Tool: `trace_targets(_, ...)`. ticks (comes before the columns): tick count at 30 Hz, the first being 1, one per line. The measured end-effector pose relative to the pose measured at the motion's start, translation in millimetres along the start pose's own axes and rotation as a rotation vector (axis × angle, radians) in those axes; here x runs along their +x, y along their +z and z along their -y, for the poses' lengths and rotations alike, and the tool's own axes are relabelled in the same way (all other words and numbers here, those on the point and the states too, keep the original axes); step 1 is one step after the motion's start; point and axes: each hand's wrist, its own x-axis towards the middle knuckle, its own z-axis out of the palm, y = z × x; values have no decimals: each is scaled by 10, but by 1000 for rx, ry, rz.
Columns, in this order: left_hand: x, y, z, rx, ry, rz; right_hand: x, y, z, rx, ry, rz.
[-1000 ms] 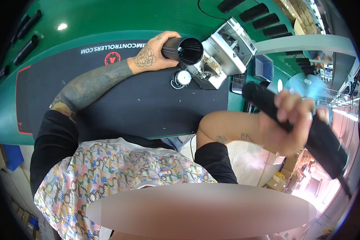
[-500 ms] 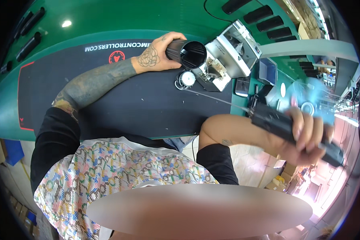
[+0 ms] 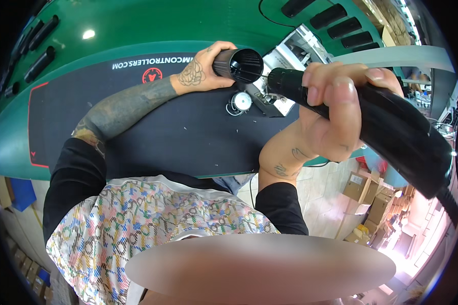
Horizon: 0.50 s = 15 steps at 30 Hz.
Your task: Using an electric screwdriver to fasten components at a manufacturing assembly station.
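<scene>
A short black tube (image 3: 227,66) lies in my left hand (image 3: 202,69), fingers and thumb wrapped round it, its open end facing right. Inside its mouth some parts show dimly. My right hand (image 3: 341,104) grips a black electric screwdriver (image 3: 404,134), raised close to the camera. Its long thin bit points left and reaches into the tube's open end; where the tip rests is hidden. Just below the tube, a small round silver-and-white part (image 3: 240,102) with a wire loop sits on the black mat (image 3: 178,134).
Behind the screwdriver stands a silver screw-feeder-like machine (image 3: 292,51), partly covered. Several black tubes (image 3: 345,28) lie at the far right of the green table (image 3: 137,28), and more black tubes (image 3: 39,65) at the far left. A pale curved bar (image 3: 417,58) crosses on the right. Tiny bits dot the mat.
My right hand has swung the screwdriver up and left, nearer the camera, bringing its bit from beside the round part to the tube's mouth. My left hand keeps holding the tube in place.
</scene>
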Motion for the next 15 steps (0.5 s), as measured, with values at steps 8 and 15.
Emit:
trace_targets(8,18,-10,-97,-4,-40,-18,6,0,-190,44,-25,98)
trace_targets(15,15,6,-53,-38,-10,-68,-31,-428,11,219,-109,180)
